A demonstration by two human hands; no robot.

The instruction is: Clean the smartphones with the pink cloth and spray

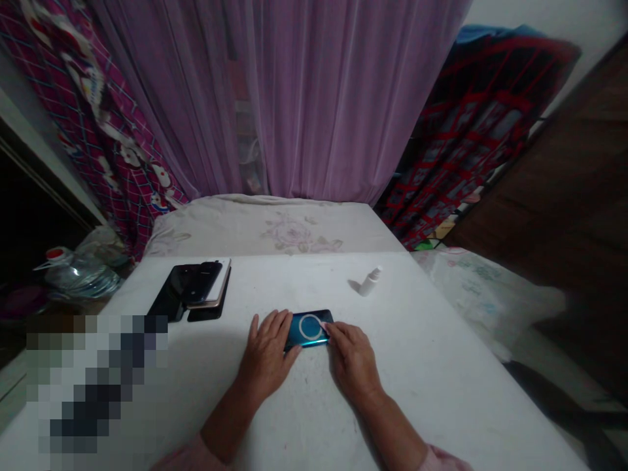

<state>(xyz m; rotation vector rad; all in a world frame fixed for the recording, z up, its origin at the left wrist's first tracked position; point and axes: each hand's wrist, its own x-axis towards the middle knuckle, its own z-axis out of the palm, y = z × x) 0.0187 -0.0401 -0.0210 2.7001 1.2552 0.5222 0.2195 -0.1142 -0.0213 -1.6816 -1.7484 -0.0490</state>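
A blue, glossy smartphone (296, 335) lies back side up on the white table cover, with a pale ring (303, 332) on its back. My left hand (267, 350) grips its left end, fingers along the far edge and thumb at the near edge. Over the right end, my right hand (354, 356) is closed in a pinch, its fingertips touching the phone by the ring. A small pale pinkish bit shows at those fingertips, too small to name. Beyond the right hand stands a small white spray bottle (371, 281).
Several other phones (201, 284) lie partly stacked at the left of the table (417, 366). A pixelated patch covers the near left. Purple curtains (314, 98) hang behind; a large water bottle (81, 275) is beyond the left edge, plastic bags (471, 294) beyond the right.
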